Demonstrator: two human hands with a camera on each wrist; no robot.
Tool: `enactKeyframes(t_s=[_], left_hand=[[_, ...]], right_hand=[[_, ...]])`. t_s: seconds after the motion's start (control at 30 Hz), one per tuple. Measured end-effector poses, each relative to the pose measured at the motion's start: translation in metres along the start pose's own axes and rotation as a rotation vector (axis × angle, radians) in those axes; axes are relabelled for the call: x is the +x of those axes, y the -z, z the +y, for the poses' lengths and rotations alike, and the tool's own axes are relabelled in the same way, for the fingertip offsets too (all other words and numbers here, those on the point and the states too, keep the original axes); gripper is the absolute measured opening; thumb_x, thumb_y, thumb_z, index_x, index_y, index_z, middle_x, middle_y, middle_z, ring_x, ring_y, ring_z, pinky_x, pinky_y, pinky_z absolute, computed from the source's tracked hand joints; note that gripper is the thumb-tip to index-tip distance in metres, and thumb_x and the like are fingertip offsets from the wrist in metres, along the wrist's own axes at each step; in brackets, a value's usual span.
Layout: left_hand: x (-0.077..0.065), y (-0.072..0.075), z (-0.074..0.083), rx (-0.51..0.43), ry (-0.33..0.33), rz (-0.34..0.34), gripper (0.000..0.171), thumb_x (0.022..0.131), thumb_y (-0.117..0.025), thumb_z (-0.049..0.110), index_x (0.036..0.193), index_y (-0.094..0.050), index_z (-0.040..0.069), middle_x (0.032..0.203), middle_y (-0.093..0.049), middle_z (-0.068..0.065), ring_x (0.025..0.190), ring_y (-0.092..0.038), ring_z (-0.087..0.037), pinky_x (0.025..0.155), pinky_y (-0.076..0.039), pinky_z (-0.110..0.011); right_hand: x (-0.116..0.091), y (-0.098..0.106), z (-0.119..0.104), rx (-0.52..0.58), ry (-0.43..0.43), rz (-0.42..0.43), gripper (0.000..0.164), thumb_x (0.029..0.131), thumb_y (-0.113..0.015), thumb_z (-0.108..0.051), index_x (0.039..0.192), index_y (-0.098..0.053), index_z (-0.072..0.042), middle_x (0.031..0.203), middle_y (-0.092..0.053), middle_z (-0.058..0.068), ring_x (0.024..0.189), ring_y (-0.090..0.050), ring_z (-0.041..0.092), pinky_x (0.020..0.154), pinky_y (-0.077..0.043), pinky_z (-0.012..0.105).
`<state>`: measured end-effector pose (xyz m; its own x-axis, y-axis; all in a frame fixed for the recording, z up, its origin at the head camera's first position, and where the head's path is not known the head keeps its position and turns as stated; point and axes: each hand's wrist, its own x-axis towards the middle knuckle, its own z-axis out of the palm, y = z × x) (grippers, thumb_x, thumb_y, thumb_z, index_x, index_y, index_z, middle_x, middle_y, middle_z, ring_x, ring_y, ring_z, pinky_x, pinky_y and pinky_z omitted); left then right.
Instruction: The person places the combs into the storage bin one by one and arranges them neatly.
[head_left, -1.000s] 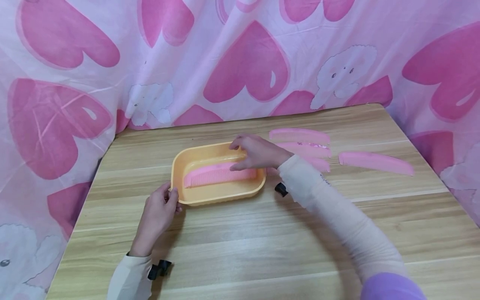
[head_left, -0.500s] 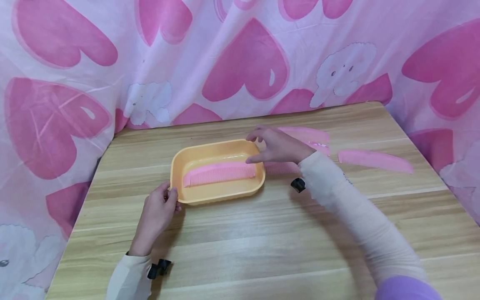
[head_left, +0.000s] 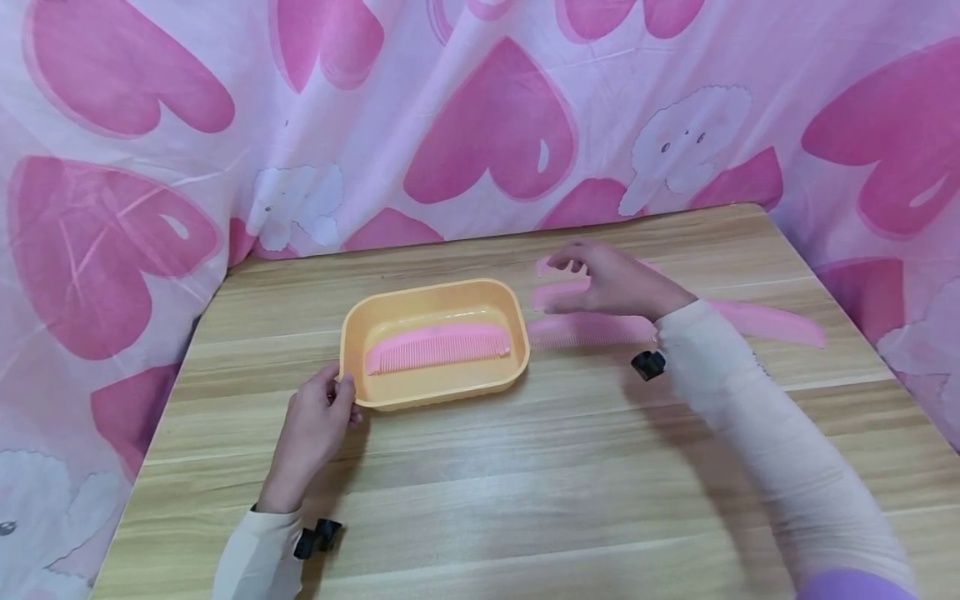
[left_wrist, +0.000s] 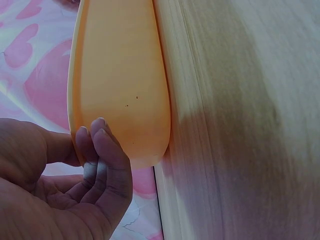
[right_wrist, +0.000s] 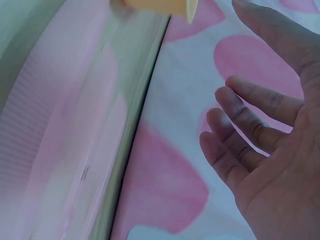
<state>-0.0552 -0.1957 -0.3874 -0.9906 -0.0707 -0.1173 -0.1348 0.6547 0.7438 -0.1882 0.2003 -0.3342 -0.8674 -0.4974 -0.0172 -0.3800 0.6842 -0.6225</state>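
Observation:
A pink comb (head_left: 441, 347) lies inside a shallow yellow plastic tray (head_left: 431, 388) on the wooden table. At the tray's near left corner, my left hand (head_left: 317, 427) pinches the rim between thumb and fingers. The left wrist view has the fingertips on the tray's outer wall (left_wrist: 122, 65). My right hand (head_left: 622, 282) is raised over a group of pink combs on the right, fingers spread and loosely bent, holding nothing. Of these, the nearest comb (head_left: 588, 330) shows most, while the two behind it are partly hidden by the hand. Their teeth and backs blur in the right wrist view.
Another pink comb (head_left: 776, 323) lies farther right, its left end hidden behind the right wrist. A pink heart-patterned curtain (head_left: 487, 125) hangs behind and beside the table (head_left: 480, 500). Black clips (head_left: 648, 365) sit at both wrists.
My right hand has moved right from over the tray to above the combs, its fingers staying loosely bent. The left hand, tray and comb inside have stayed in place.

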Motion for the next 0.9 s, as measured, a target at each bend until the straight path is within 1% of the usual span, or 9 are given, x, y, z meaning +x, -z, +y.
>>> enactKeyframes(t_s=[0.1,0.23,0.43,0.67,0.9], left_hand=[[0.0,0.0,0.001,0.002,0.004,-0.005,0.038,0.108,-0.04,0.016,0.137,-0.053,-0.005,0.079,-0.062,-0.011,0.068,-0.063,-0.019,0.056,-0.052,-0.026],[0.0,0.001,0.001,0.008,0.01,-0.005,0.039,0.108,-0.039,0.017,0.138,-0.053,-0.004,0.08,-0.062,-0.011,0.068,-0.063,-0.019,0.056,-0.051,-0.026],[0.0,0.001,0.0,0.007,0.006,0.011,0.036,0.107,-0.04,0.016,0.133,-0.058,-0.002,0.079,-0.063,-0.011,0.068,-0.063,-0.017,0.057,-0.051,-0.026],[0.0,0.001,0.001,0.012,0.013,-0.005,0.039,0.108,-0.039,0.018,0.136,-0.055,-0.004,0.081,-0.063,-0.011,0.069,-0.062,-0.018,0.056,-0.05,-0.026],[-0.001,0.0,0.001,0.016,0.023,-0.015,0.039,0.109,-0.04,0.018,0.137,-0.053,-0.005,0.081,-0.062,-0.011,0.069,-0.062,-0.018,0.054,-0.049,-0.026]], right_hand=[[-0.009,0.006,0.011,0.004,-0.042,0.009,0.065,0.08,-0.087,-0.034,0.132,-0.062,-0.005,0.127,-0.062,0.011,0.112,-0.057,0.031,0.094,-0.048,0.051],[-0.022,0.014,0.026,-0.01,-0.075,0.024,0.066,0.08,-0.088,-0.033,0.131,-0.062,-0.001,0.125,-0.061,0.016,0.11,-0.057,0.035,0.093,-0.048,0.053],[-0.043,0.026,0.046,-0.025,-0.133,0.036,0.067,0.081,-0.087,-0.037,0.13,-0.062,0.001,0.125,-0.059,0.019,0.111,-0.054,0.036,0.09,-0.046,0.052],[-0.068,0.037,0.072,-0.054,-0.22,0.063,0.071,0.081,-0.086,-0.04,0.132,-0.06,0.002,0.126,-0.058,0.02,0.111,-0.052,0.036,0.089,-0.045,0.051],[-0.094,0.048,0.098,-0.067,-0.269,0.1,0.072,0.079,-0.088,-0.037,0.132,-0.061,0.003,0.127,-0.057,0.024,0.109,-0.052,0.038,0.086,-0.045,0.05]])
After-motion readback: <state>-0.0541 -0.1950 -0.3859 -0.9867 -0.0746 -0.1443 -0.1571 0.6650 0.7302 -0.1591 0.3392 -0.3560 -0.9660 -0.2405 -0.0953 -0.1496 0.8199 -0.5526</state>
